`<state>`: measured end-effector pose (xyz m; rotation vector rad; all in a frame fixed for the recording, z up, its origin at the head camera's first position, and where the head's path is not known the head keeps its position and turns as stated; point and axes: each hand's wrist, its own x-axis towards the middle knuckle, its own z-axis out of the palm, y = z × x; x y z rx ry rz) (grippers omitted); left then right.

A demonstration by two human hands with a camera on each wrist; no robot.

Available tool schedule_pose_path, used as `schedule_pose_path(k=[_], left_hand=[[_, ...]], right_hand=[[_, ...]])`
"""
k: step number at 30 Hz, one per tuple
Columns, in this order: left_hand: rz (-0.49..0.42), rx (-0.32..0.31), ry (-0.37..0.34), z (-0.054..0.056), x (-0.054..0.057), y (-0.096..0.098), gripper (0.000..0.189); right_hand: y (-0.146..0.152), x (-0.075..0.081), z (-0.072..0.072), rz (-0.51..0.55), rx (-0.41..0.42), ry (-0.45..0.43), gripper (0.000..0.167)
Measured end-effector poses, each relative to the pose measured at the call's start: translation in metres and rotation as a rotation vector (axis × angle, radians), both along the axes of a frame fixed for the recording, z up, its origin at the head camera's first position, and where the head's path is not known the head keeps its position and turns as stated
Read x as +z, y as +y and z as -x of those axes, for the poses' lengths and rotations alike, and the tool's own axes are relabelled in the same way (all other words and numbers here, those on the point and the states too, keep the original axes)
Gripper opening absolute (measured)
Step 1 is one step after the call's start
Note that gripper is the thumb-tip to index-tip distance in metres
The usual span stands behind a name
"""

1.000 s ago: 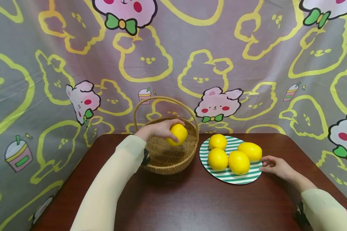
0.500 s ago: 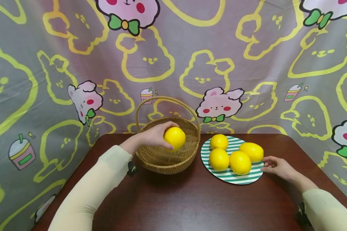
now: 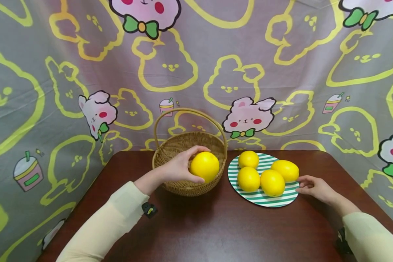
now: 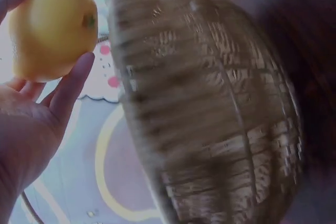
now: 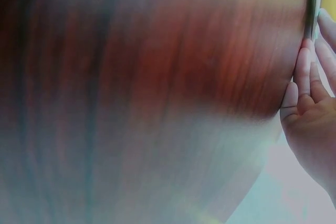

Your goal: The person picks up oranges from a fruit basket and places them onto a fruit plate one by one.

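My left hand point(image 3: 181, 165) grips a yellow lemon point(image 3: 205, 167) between thumb and fingers, over the near right part of the wicker basket point(image 3: 170, 151). In the left wrist view, the lemon point(image 4: 55, 30) shows a small green stem end and sits apart from the basket's rim point(image 4: 128, 85). No other fruit shows inside the basket. At the right, my right hand point(image 3: 317, 190) touches the edge of a green-and-white striped plate point(image 3: 262, 202) with relaxed fingers. Several lemons lie on that plate, the right-hand lemon point(image 3: 285, 171) close to my fingertips.
Both stand toward the back of a dark brown table point(image 3: 209, 233), the basket left of the plate. The basket's tall handle point(image 3: 191, 110) arches above it. A patterned cloth point(image 3: 229, 47) hangs behind and along the sides.
My left hand, holding the lemon, has come down toward me and slightly right, from over the basket's middle to its near right side. My right hand stays at the plate's edge.
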<state>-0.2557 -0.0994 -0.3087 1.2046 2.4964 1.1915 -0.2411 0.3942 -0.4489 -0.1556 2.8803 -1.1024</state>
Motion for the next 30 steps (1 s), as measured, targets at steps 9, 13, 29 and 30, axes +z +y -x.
schedule_pose_path(k=[9, 13, 29, 30], left_hand=[[-0.064, -0.065, -0.019, -0.011, -0.005, 0.030, 0.081], [-0.055, -0.102, -0.016, -0.015, -0.009, 0.044, 0.080], [0.038, -0.222, -0.012, -0.024, -0.045, 0.103, 0.079], [0.046, -0.221, -0.002, -0.024, -0.049, 0.106, 0.079]], right_hand=[[0.000, -0.002, 0.000, 0.010, 0.008, 0.011, 0.055], [0.000, 0.000, 0.000, 0.010, 0.009, 0.006, 0.056], [0.000, 0.002, 0.001, 0.005, -0.006, -0.016, 0.058], [0.000, 0.002, 0.001, 0.008, -0.005, -0.014, 0.057]])
